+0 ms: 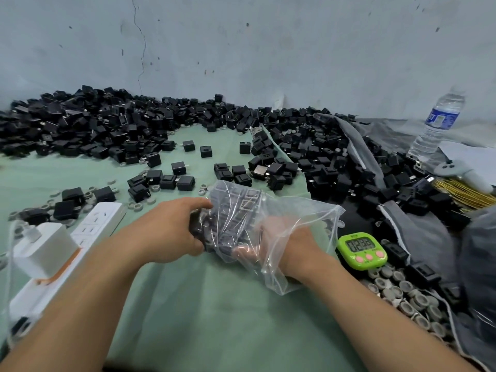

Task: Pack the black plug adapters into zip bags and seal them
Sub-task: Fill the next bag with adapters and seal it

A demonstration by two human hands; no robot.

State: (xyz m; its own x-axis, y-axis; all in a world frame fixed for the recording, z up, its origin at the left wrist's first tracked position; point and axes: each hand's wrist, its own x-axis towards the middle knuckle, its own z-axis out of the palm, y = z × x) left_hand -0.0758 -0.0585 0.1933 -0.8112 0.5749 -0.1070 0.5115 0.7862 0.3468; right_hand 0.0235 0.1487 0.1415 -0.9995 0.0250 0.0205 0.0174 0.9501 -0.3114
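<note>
A clear zip bag (300,218) holding several black plug adapters (228,210) lies over the green cloth in the middle. My left hand (166,232) grips the bag's filled end from the left, fingers wrapped around the adapters through the plastic. My right hand (284,242) is inside the open end of the bag, seen through the plastic, its fingers near the adapters. A large heap of loose black adapters (107,124) runs along the wall, and more (335,162) spread down the right side.
A white power strip (91,226) with a white charger (43,248) lies at the left. A green timer (362,249) sits right of the bag, with grey rings (402,291) below it. A water bottle (437,124), gold twist ties (461,191) and grey cloth (418,232) are at right.
</note>
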